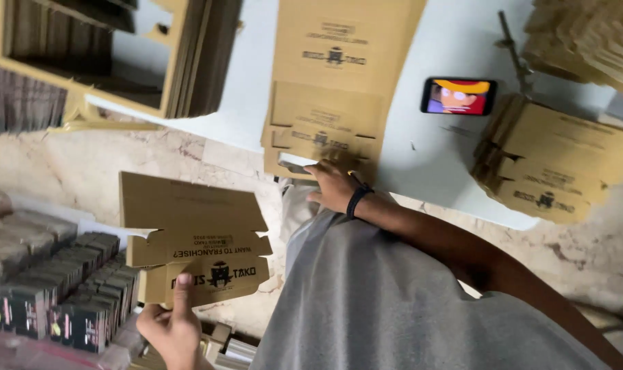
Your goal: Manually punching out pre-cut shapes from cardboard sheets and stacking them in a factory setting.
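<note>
Left hand: my left hand (171, 327) is clamped on the lower edge of a flat, brown, die-cut cardboard box blank (191, 236), thumb pressed on its printed face, holding it up off the floor.
Right hand: my right hand (333, 186) reaches out, fingers spread and pressing on the near end of the stack of flat brown cardboard blanks (328, 103); nothing is closed in it.
Doing it well: I judge one sheet should be peeled by its edge so the sheets under it stay squared.
Landmark: that stack lies on a white sheet (434, 157).
Right of stack: a black phone with a lit screen (458, 96), then a second bundle of brown blanks (558, 161).
Left of stack: an open-framed cardboard carton (85, 62).
In the way: rows of dark small packets (65, 294) crowd below the held blank.
</note>
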